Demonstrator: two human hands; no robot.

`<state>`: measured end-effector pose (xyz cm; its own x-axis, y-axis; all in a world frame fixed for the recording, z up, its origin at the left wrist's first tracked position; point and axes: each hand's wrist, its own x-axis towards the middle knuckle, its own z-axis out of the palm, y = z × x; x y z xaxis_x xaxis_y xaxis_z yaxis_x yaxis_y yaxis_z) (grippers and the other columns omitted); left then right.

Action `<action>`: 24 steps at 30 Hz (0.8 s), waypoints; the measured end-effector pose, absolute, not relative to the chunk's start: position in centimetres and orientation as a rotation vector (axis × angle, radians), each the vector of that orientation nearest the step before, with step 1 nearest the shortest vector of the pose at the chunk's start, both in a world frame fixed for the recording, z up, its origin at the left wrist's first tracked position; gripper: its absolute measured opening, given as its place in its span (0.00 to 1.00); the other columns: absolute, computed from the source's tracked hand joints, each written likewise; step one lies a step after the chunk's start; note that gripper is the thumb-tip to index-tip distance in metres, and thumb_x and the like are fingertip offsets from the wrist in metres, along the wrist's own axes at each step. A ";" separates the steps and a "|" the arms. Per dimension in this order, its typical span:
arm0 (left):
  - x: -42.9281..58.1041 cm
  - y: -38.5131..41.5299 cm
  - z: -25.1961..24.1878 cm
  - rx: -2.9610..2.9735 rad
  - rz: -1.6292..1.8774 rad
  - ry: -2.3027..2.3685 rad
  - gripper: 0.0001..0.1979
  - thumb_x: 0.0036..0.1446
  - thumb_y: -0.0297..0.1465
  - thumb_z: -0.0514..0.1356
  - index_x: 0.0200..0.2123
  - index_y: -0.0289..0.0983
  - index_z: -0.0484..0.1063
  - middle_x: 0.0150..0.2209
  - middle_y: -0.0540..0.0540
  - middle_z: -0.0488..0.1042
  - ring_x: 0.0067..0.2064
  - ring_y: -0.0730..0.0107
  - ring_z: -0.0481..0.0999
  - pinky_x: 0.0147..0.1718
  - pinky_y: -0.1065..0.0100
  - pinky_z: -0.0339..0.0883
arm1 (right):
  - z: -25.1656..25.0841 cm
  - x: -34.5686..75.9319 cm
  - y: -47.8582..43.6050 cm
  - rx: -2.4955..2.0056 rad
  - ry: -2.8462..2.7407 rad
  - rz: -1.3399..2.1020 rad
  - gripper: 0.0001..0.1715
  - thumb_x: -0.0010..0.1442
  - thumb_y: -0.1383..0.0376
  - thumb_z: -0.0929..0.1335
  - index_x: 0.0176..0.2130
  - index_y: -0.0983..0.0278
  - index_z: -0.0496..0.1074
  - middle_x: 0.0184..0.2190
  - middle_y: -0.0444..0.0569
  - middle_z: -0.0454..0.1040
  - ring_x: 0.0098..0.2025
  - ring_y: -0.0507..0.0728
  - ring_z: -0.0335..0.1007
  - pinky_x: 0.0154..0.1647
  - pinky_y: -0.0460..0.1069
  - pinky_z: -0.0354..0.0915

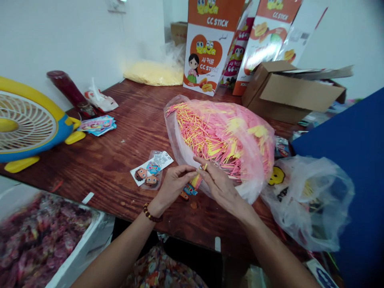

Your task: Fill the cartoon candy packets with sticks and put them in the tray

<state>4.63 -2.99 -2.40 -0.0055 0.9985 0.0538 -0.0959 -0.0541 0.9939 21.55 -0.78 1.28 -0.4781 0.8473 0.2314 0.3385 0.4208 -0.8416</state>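
My left hand (173,185) and my right hand (220,185) meet at the front of the wooden table (132,132). Together they pinch a small printed packet (192,186) with a few pink and yellow sticks poking out of its top. Both hands are closed on it. Just behind them lies a large clear bag (222,138) heaped with thin pink and yellow sticks. Two small cartoon packets (150,170) lie flat on the table left of my left hand.
A yellow and blue desk fan (27,124) stands at the left, with a stack of packets (97,125) beside it. Orange CC Stick boxes (208,44) and an open cardboard box (288,90) line the back. A crumpled clear bag (309,200) sits right; a white tray (75,256) lower left.
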 end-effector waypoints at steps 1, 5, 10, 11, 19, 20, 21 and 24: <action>4.6 -2.9 -2.4 1.176 1.296 1.112 0.10 0.53 0.36 0.66 0.33 0.35 0.81 0.32 0.48 0.81 0.33 0.70 0.75 0.35 0.71 0.69 | 1.4 21.9 -0.6 -0.996 -2.072 0.974 0.24 0.69 0.57 0.63 0.61 0.58 0.68 0.62 0.52 0.69 0.65 0.59 0.63 0.68 0.59 0.57; 4.5 -2.6 -2.5 1.145 1.296 1.095 0.10 0.54 0.36 0.66 0.34 0.35 0.81 0.33 0.47 0.81 0.34 0.70 0.75 0.36 0.71 0.69 | 1.6 23.1 -0.2 -0.993 -1.937 1.007 0.24 0.67 0.56 0.65 0.60 0.56 0.68 0.58 0.51 0.73 0.58 0.60 0.71 0.58 0.57 0.66; 4.2 -2.8 -2.3 1.130 1.327 1.074 0.11 0.57 0.37 0.64 0.35 0.36 0.81 0.34 0.47 0.80 0.35 0.68 0.75 0.37 0.69 0.69 | 0.3 23.2 -0.8 -1.075 -1.896 0.763 0.10 0.65 0.59 0.67 0.42 0.57 0.78 0.36 0.47 0.80 0.38 0.57 0.75 0.41 0.51 0.69; 4.1 -2.9 -2.2 1.156 1.347 1.070 0.10 0.58 0.36 0.64 0.35 0.36 0.81 0.34 0.46 0.80 0.36 0.68 0.75 0.38 0.69 0.69 | 0.1 23.1 -0.9 -1.069 -1.913 0.744 0.09 0.65 0.60 0.68 0.40 0.58 0.78 0.35 0.47 0.80 0.37 0.57 0.75 0.40 0.51 0.68; 3.8 -2.6 -1.1 1.299 1.507 1.137 0.06 0.58 0.31 0.63 0.33 0.37 0.81 0.37 0.46 0.78 0.39 0.68 0.75 0.41 0.69 0.68 | 0.8 22.0 0.7 -1.050 -1.879 0.776 0.09 0.62 0.59 0.70 0.34 0.58 0.81 0.29 0.45 0.79 0.32 0.56 0.73 0.35 0.50 0.65; 3.8 -2.6 -1.1 1.283 1.523 1.156 0.06 0.58 0.30 0.63 0.33 0.37 0.81 0.36 0.46 0.78 0.39 0.69 0.75 0.40 0.70 0.68 | 0.9 21.8 0.8 -1.072 -1.878 0.775 0.09 0.61 0.59 0.70 0.33 0.59 0.81 0.29 0.46 0.79 0.31 0.56 0.73 0.35 0.50 0.64; 3.7 -2.5 -1.1 1.265 1.536 1.177 0.06 0.58 0.31 0.63 0.32 0.37 0.81 0.35 0.47 0.78 0.39 0.69 0.75 0.40 0.70 0.68 | 1.0 21.6 0.9 -1.091 -1.872 0.784 0.10 0.61 0.59 0.70 0.33 0.59 0.81 0.28 0.45 0.79 0.31 0.56 0.73 0.34 0.50 0.64; 3.3 -2.4 -1.6 1.196 1.518 1.243 0.07 0.56 0.33 0.65 0.31 0.36 0.81 0.33 0.47 0.79 0.36 0.69 0.75 0.37 0.70 0.68 | 0.6 21.1 1.2 -1.124 -1.859 0.925 0.11 0.60 0.59 0.70 0.31 0.60 0.80 0.27 0.45 0.79 0.30 0.55 0.73 0.32 0.49 0.63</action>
